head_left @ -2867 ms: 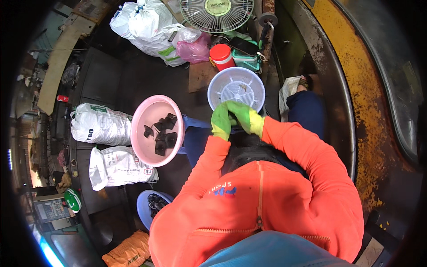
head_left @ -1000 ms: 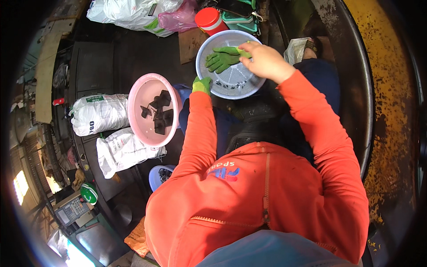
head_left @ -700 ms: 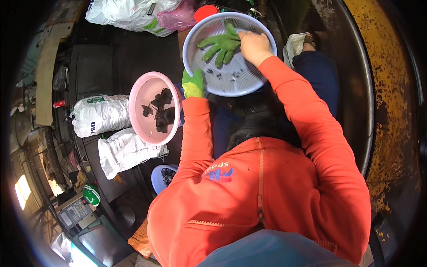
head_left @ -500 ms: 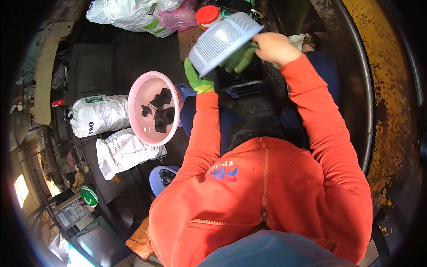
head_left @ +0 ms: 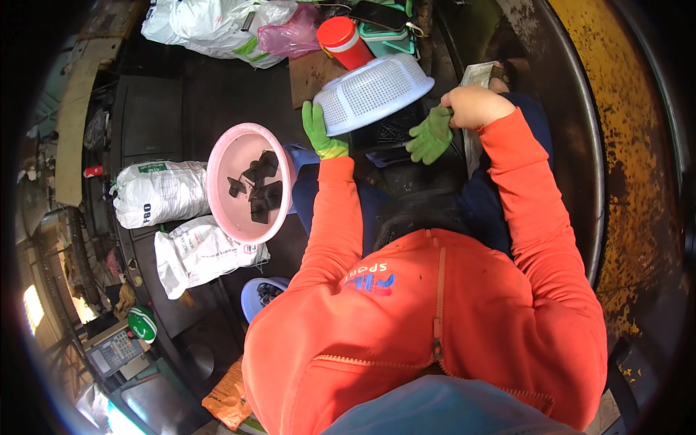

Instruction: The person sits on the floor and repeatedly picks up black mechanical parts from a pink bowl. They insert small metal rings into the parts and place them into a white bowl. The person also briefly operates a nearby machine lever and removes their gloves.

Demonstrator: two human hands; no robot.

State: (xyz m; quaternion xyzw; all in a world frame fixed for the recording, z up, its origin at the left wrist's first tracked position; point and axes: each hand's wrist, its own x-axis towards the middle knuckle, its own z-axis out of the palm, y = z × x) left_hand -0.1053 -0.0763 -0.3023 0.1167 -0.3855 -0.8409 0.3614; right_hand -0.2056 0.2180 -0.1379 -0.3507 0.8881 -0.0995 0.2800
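Note:
My left hand, in a green glove, grips the left end of a light blue perforated plastic basket. The basket is tilted, its underside facing away from me; what it holds, if anything, is hidden. My bare right hand is closed on the cuff of a loose green work glove, which dangles just right of the basket. Below the basket, a black tray with small dark thin pieces shows between my knees. To the left, a pink basin holds several black angular pieces.
Two white sacks lie left of the basin; a blue bowl with dark parts sits nearer me. Beyond the basket stand a red-lidded jug, a teal box with a phone, and plastic bags. A rusty yellow panel rises at right.
The basket has tipped and come slightly lower, away from my right hand. My right hand has moved right, bringing the green glove out from beside the basket.

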